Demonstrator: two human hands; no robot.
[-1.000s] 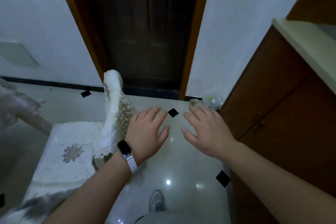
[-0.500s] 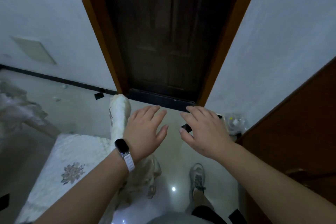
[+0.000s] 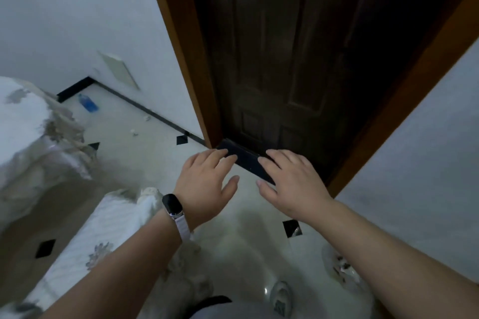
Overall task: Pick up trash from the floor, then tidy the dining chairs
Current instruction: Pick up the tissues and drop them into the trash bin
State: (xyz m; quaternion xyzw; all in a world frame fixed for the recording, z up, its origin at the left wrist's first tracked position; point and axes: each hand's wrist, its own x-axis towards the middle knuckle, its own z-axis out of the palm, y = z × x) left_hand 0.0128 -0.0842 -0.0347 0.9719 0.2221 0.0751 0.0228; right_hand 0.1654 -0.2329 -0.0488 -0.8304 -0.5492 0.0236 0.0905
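Observation:
My left hand, with a watch on its wrist, and my right hand hover palm down with spread fingers over the pale tiled floor, holding nothing. A dining chair in a white patterned cover stands low at the left, under my left forearm. A blue-labelled plastic bottle lies on the floor in the far left corner. Two small white scraps lie near the black skirting. A clear plastic bag of trash sits on the floor by the right wall, partly behind my right forearm.
A dark wooden door in an orange-brown frame is straight ahead. A table under a white cloth fills the left edge. White walls close both sides. My shoe shows at the bottom.
The view has swung left and moved toward the door. The wooden cabinet on the right has left the frame; the table, the bottle and the scraps have come in. Both hands stay spread and hold nothing.

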